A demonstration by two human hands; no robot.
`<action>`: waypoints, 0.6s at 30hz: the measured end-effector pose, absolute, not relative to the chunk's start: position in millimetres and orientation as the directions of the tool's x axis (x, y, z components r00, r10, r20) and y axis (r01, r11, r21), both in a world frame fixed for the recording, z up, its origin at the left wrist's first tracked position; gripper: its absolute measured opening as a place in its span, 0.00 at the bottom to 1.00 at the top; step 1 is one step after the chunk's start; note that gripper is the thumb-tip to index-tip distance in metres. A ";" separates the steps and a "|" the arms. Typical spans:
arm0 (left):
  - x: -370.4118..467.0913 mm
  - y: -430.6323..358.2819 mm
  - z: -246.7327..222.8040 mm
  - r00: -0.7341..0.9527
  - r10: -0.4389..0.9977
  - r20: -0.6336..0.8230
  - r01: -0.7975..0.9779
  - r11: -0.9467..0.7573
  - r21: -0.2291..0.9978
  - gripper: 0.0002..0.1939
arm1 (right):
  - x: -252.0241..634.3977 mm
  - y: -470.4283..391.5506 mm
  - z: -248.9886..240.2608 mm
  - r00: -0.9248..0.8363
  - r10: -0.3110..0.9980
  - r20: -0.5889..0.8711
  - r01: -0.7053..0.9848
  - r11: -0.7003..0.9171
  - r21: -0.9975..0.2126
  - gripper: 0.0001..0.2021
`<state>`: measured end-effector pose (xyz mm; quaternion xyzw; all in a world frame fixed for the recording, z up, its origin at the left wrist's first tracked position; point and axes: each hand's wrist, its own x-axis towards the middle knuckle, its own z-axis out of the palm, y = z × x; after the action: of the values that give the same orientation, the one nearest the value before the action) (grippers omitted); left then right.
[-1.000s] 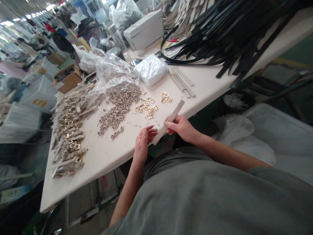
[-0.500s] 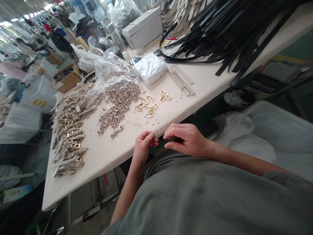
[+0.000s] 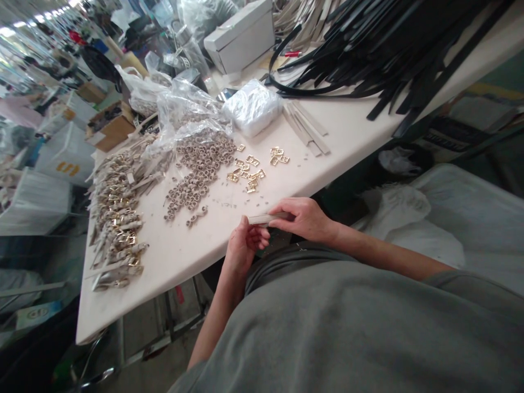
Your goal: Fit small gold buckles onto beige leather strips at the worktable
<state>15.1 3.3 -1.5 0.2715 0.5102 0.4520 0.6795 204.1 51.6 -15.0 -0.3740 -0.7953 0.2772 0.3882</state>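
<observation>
Beneath black straps [image 3: 360,49], our pale worktable [image 3: 172,254] stretched wide. Near its edge, our right hand [image 3: 306,219] pinched a beige strip [image 3: 258,219]; our left hand [image 3: 240,245] met its end, grip unclear. We seemed to be positioning it, which called for steady fingertips. Gold buckles [image 3: 245,174] lay beyond

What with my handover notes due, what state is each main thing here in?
Pale strip: held, reaching both hands.
Right hand: fingers closed on the strip.
Left hand: fingers curled, thumb at strip's end.
Gold buckles: loose, scattered.
Small loops: loosely piled.
White box: lid on.
Cardboard box: open, contents showing.
Black straps: heaped.
</observation>
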 end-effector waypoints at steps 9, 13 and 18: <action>16.6 2.7 -4.3 0.101 0.897 -0.431 -0.324 0.439 0.838 0.31 | 204.3 51.1 -8.8 -0.453 0.826 0.335 0.410 0.527 -0.744 0.05; 14.4 -0.1 -5.8 0.051 0.928 -0.370 -0.215 0.372 0.903 0.25 | 203.5 50.7 -6.9 -0.462 0.824 0.327 0.408 0.525 -0.747 0.08; 7.8 -0.2 0.3 0.020 0.985 -0.171 0.022 0.170 0.985 0.20 | 203.1 49.5 -7.2 -0.488 0.815 0.313 0.416 0.532 -0.738 0.07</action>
<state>7.8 -0.2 0.3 0.4661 0.5405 0.4446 0.5413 203.1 49.5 -7.2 -0.3804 -0.8090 0.2989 0.3339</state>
